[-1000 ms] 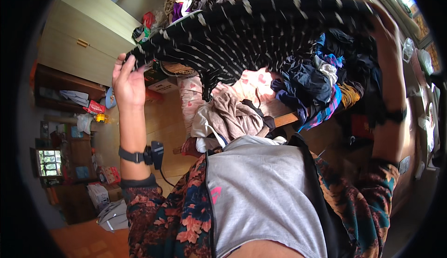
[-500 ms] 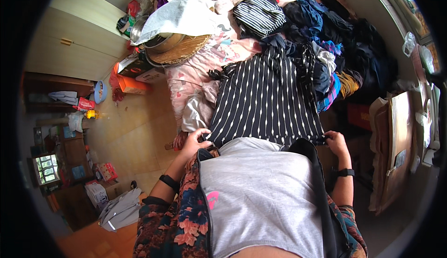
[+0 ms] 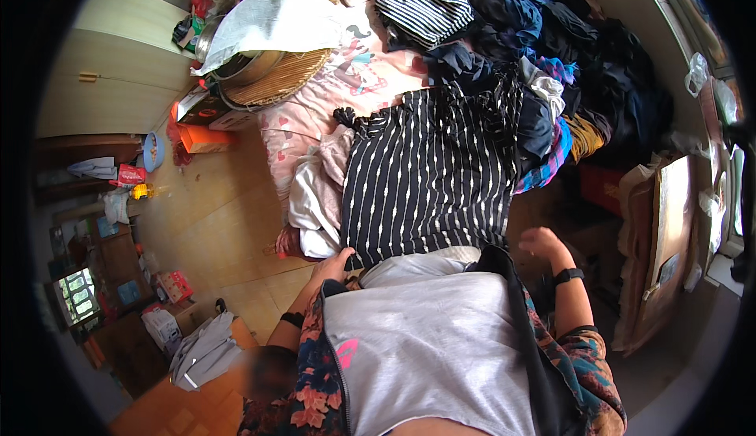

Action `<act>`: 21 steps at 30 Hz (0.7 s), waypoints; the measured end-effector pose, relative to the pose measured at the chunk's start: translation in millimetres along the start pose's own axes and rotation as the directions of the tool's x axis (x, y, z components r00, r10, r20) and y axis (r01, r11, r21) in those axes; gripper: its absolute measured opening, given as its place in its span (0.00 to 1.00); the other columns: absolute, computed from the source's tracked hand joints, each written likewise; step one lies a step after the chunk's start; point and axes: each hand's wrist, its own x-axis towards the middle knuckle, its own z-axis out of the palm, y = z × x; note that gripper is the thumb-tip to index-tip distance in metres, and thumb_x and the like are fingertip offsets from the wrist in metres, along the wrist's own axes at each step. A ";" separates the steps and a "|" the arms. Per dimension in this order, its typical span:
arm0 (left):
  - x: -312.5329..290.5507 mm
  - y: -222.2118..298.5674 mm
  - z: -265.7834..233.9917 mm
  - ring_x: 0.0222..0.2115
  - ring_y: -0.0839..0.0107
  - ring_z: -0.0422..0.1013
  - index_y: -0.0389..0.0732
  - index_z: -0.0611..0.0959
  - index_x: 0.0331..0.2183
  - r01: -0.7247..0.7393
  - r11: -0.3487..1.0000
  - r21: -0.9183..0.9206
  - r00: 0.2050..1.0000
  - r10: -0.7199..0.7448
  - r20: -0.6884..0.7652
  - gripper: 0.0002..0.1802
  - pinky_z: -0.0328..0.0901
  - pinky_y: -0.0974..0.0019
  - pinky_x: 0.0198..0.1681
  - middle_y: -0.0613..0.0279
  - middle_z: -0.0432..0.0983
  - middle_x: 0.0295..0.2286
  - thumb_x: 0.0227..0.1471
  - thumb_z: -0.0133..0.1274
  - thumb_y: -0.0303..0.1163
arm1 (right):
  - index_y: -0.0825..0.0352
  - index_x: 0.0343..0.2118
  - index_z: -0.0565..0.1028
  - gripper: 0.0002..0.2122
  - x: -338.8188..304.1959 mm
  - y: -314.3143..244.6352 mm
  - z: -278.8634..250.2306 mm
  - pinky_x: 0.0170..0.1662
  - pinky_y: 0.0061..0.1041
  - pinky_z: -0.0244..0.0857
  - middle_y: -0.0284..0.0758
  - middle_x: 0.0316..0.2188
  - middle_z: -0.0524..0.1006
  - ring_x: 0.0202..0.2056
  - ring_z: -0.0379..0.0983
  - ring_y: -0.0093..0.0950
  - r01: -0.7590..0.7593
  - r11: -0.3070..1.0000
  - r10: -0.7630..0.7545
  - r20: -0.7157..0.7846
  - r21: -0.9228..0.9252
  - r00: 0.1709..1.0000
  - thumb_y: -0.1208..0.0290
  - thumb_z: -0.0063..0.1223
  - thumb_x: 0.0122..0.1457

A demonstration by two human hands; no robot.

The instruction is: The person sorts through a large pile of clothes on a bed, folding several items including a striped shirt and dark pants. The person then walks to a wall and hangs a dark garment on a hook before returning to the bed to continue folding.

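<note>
A black garment with white patterned stripes (image 3: 433, 172) lies spread out in front of me, its near edge against my body and its gathered far end on the bed. My left hand (image 3: 337, 266) pinches its near left corner. My right hand (image 3: 542, 244) is off the cloth, a little to the right of the near right corner, fingers loosely stretched and holding nothing. Pale crumpled clothes (image 3: 311, 212) lie beside the garment's left edge. To its right sits a heap of clothes, with a blue-purple checked cloth (image 3: 545, 160) next to it.
A folded black-and-white striped cloth (image 3: 425, 7) and dark clothes (image 3: 622, 82) lie further back on the pink bedding (image 3: 358, 94). A woven tray (image 3: 276, 82) under a white cloth (image 3: 268, 19) stands at the back left. Flat cardboard (image 3: 657, 239) leans at the right.
My right hand has let go of the garment's near right corner and moved slightly left. The left hand keeps its corner. The whole view has shifted somewhat.
</note>
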 end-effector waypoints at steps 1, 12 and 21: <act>-0.6 3.7 -1.6 0.39 0.47 0.73 0.54 0.67 0.49 0.004 1.000 -0.020 1.000 -0.004 -0.006 0.30 0.67 0.52 0.40 0.46 0.76 0.37 0.44 0.60 0.30 | 0.64 0.35 0.80 0.16 10.3 -9.3 -13.8 0.39 0.33 0.72 0.42 0.32 0.80 0.34 0.77 0.39 0.049 0.993 -0.068 -0.170 -0.109 0.983 0.60 0.61 0.44; -16.2 41.1 4.9 0.35 0.51 0.74 0.45 0.80 0.36 0.245 0.944 -0.222 0.961 -0.267 -0.074 0.14 0.68 0.53 0.38 0.54 0.78 0.35 0.44 0.59 0.35 | 0.69 0.45 0.76 0.22 239.1 -88.7 -209.7 0.43 0.31 0.69 0.43 0.34 0.80 0.37 0.77 0.35 0.198 0.947 0.020 -0.663 0.252 0.748 0.58 0.57 0.51; -24.2 63.2 20.7 0.33 0.55 0.76 0.39 0.80 0.42 0.267 0.845 -0.463 0.888 -0.403 -0.222 0.21 0.69 0.59 0.38 0.49 0.77 0.37 0.45 0.61 0.35 | 0.71 0.52 0.70 0.32 321.8 -92.9 -216.5 0.56 0.35 0.61 0.49 0.51 0.72 0.52 0.69 0.46 -0.235 0.963 0.270 -0.494 0.133 0.827 0.54 0.57 0.48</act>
